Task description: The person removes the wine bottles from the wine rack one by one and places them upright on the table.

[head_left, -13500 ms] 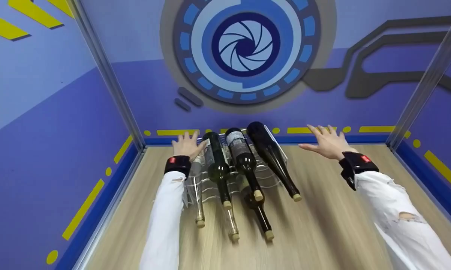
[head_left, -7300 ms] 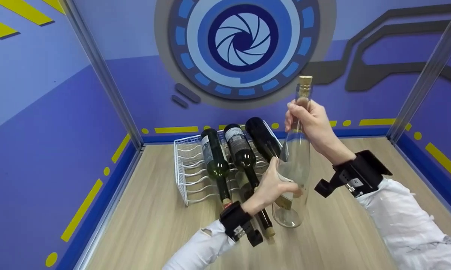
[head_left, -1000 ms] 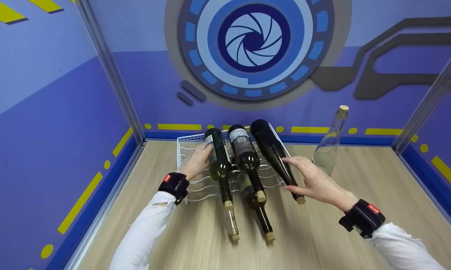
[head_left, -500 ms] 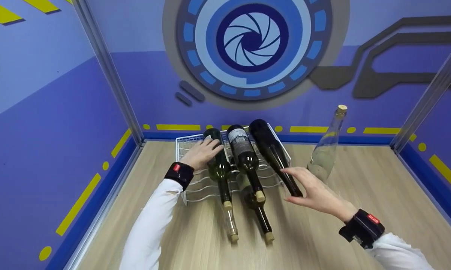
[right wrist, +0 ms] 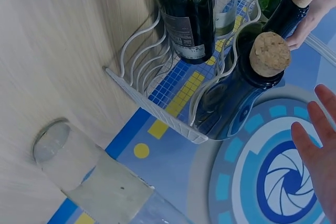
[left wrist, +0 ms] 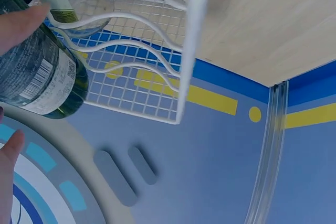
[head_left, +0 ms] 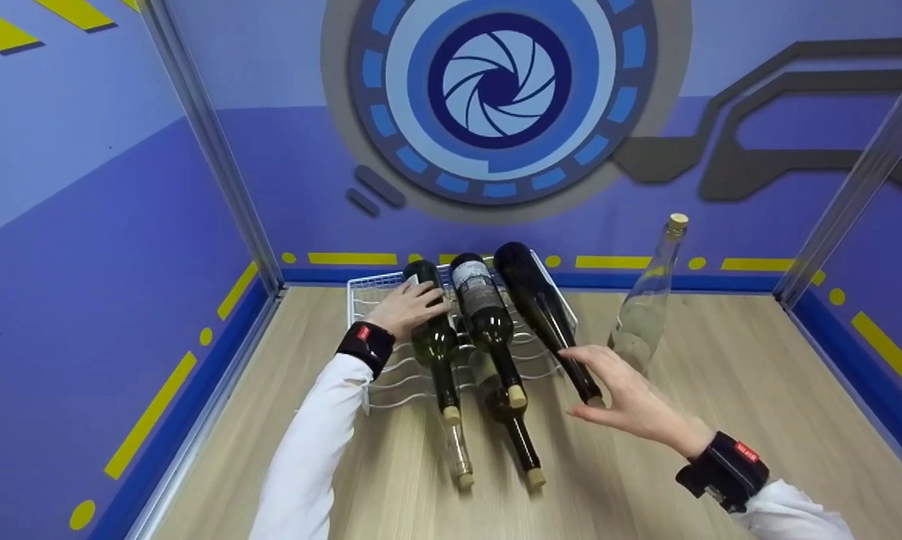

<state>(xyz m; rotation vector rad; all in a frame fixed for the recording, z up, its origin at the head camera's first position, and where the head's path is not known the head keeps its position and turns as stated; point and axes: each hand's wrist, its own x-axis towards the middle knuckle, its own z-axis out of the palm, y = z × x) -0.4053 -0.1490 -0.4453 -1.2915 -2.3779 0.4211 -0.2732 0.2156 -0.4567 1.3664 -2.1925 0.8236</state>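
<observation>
A white wire rack (head_left: 361, 289) stands at the back of the wooden floor, with bottles lying in it, corks toward me. My left hand (head_left: 412, 304) rests with its fingers laid over the body of the left green bottle (head_left: 437, 341); in the left wrist view a fingertip (left wrist: 21, 22) touches that labelled bottle (left wrist: 44, 80). My right hand (head_left: 617, 390) hovers with fingers spread beside the corked neck of the right dark bottle (head_left: 540, 307), holding nothing. Its fingers (right wrist: 320, 156) stay apart from the cork (right wrist: 270, 53).
A clear corked bottle (head_left: 642, 315) stands upright just right of the rack, its base (right wrist: 89, 174) near my right hand. A labelled dark bottle (head_left: 484, 315) lies in the middle, and two lower necks (head_left: 522, 442) jut out forward. Blue walls enclose three sides.
My left hand slid from the rack's left side onto the green bottle. My right hand drew back along the dark bottle's neck to its cork end.
</observation>
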